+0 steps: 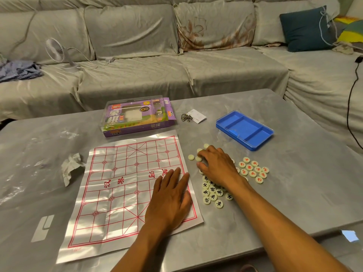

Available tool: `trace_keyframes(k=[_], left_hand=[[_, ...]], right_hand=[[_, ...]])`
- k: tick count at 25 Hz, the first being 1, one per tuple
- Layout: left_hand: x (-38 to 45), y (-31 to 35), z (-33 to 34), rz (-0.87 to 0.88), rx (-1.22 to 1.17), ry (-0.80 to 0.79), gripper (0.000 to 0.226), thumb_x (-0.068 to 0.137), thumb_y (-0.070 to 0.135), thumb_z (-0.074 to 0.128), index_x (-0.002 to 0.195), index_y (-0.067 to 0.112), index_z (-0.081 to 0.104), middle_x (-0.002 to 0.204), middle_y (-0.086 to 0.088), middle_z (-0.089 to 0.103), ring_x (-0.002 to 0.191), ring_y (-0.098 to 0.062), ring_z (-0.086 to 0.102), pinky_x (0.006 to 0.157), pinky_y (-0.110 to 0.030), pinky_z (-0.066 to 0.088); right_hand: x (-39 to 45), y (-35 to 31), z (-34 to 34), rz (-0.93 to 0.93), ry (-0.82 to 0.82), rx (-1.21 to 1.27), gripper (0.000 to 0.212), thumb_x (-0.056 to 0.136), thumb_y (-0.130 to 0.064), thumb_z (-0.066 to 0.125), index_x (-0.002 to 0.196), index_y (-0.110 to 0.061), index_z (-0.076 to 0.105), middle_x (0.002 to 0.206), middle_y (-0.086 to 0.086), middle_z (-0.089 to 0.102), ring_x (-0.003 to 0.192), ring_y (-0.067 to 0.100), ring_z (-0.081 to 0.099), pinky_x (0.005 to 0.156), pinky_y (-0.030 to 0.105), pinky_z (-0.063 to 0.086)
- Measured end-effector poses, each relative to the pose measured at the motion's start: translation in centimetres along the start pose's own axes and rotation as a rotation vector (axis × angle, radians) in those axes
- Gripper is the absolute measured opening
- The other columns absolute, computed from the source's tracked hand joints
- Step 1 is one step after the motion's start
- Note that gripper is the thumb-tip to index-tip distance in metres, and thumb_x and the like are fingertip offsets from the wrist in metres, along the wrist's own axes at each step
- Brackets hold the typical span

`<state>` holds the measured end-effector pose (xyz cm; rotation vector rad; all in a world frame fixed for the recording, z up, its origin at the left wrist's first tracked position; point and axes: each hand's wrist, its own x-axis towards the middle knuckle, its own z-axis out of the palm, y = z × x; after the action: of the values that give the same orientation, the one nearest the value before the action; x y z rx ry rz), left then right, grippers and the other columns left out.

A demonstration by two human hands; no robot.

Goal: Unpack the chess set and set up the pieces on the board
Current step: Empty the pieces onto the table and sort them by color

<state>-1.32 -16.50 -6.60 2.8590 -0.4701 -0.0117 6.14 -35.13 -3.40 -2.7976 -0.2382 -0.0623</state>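
Board [125, 185]: long axis runs away from the person, leaning right; right edge beside the pieces [213, 193].
Left hand [170, 197]: flat, fingers spread, pressing the board.
Right hand [218, 165]: fingers curled over pieces; grip unclear.
Room: bare table [294, 183] right.

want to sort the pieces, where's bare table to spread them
Bare grey tabletop lies right of the round white pieces, below the blue plastic tray. It is crowded between the paper board and right hand.

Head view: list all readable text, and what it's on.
"象棋": purple chess set box.
"楚河" and "汉界": paper board, centre band, printed sideways.
Chess pieces: red or black characters, too small to read surely.
Box's small labels, board's corner print, white card: unreadable.
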Motion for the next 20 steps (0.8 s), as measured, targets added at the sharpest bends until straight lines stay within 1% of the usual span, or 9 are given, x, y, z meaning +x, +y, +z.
trace_keyframes(k=[3, 5, 8, 11, 12, 14, 17, 18, 20], left_hand=[[0.0, 0.0, 0.0, 0.000, -0.002, 0.002, 0.075, 0.076, 0.068, -0.023, 0.146, 0.044, -0.011, 0.151, 0.017, -0.022, 0.141, -0.007, -0.023, 0.115, -0.034, -0.017], [0.0, 0.0, 0.0, 0.000, -0.014, 0.004, 0.074, 0.078, 0.067, -0.019, 0.147, 0.043, -0.008, 0.151, 0.017, -0.021, 0.140, -0.007, -0.023, 0.114, -0.034, -0.017], [0.0, 0.1, 0.0, 0.001, -0.009, 0.004, 0.079, 0.074, 0.068, -0.025, 0.147, 0.043, -0.009, 0.150, 0.017, -0.022, 0.141, -0.007, -0.023, 0.114, -0.034, -0.017], [0.0, 0.1, -0.1, -0.003, -0.001, -0.001, 0.080, 0.072, 0.068, -0.028, 0.146, 0.044, -0.012, 0.151, 0.017, -0.023, 0.141, -0.007, -0.024, 0.115, -0.034, -0.018], [0.0, 0.1, -0.1, -0.003, -0.005, -0.003, 0.080, 0.071, 0.068, -0.029, 0.146, 0.044, -0.012, 0.151, 0.017, -0.024, 0.140, -0.007, -0.025, 0.115, -0.034, -0.018], [-0.1, 0.1, -0.1, 0.000, -0.007, -0.009, 0.081, 0.071, 0.069, -0.029, 0.146, 0.044, -0.013, 0.150, 0.017, -0.024, 0.140, -0.007, -0.025, 0.114, -0.034, -0.018], [0.0, 0.0, 0.0, 0.002, -0.007, -0.005, 0.081, 0.071, 0.068, -0.029, 0.147, 0.043, -0.011, 0.150, 0.017, -0.024, 0.140, -0.007, -0.024, 0.115, -0.034, -0.018], [0.0, 0.0, 0.0, 0.002, -0.008, -0.003, 0.082, 0.071, 0.069, -0.029, 0.147, 0.043, -0.010, 0.150, 0.017, -0.023, 0.140, -0.007, -0.024, 0.115, -0.034, -0.017], [0.0, 0.0, 0.0, 0.000, -0.023, 0.006, 0.083, 0.072, 0.069, -0.028, 0.148, 0.042, -0.007, 0.151, 0.017, -0.021, 0.141, -0.007, -0.022, 0.116, -0.035, -0.016]], right_hand=[[0.3, -0.1, 0.0, 0.037, 0.027, 0.048, 0.019, 0.093, -0.036, 0.056, 0.103, -0.019, 0.060, 0.107, 0.000, 0.059, 0.095, 0.016, 0.052, 0.074, 0.028, 0.042], [0.5, -0.1, 0.1, 0.055, 0.038, 0.047, 0.017, 0.095, -0.032, 0.054, 0.096, -0.016, 0.062, 0.098, 0.001, 0.061, 0.088, 0.016, 0.052, 0.069, 0.028, 0.038], [0.8, 0.7, 0.0, 0.119, 0.087, 0.054, 0.026, 0.099, -0.028, 0.046, 0.088, -0.014, 0.065, 0.088, 0.003, 0.066, 0.080, 0.018, 0.055, 0.065, 0.031, 0.041], [0.8, 1.7, -0.4, 0.214, 0.092, 0.118, 0.028, 0.099, -0.030, 0.047, 0.083, -0.015, 0.065, 0.079, 0.002, 0.065, 0.075, 0.019, 0.059, 0.063, 0.031, 0.045], [0.7, 1.9, -0.4, 0.232, 0.087, 0.122, 0.027, 0.099, -0.030, 0.048, 0.085, -0.015, 0.066, 0.080, 0.001, 0.065, 0.075, 0.018, 0.060, 0.064, 0.031, 0.047], [0.6, 2.1, -0.5, 0.237, 0.092, 0.123, 0.021, 0.098, -0.030, 0.051, 0.095, -0.017, 0.067, 0.089, 0.000, 0.068, 0.080, 0.016, 0.061, 0.069, 0.031, 0.051], [0.4, 1.9, -0.5, 0.125, 0.095, 0.170, 0.020, 0.095, -0.030, 0.055, 0.111, -0.021, 0.064, 0.104, -0.002, 0.066, 0.094, 0.016, 0.060, 0.078, 0.033, 0.053], [0.4, 1.7, -0.5, 0.078, 0.073, 0.173, 0.021, 0.094, -0.032, 0.058, 0.112, -0.022, 0.064, 0.106, -0.003, 0.064, 0.097, 0.017, 0.059, 0.080, 0.034, 0.054], [0.3, 1.2, -0.4, 0.018, 0.054, 0.093, 0.019, 0.092, -0.033, 0.060, 0.107, -0.023, 0.067, 0.106, -0.003, 0.062, 0.098, 0.017, 0.056, 0.081, 0.034, 0.052]])
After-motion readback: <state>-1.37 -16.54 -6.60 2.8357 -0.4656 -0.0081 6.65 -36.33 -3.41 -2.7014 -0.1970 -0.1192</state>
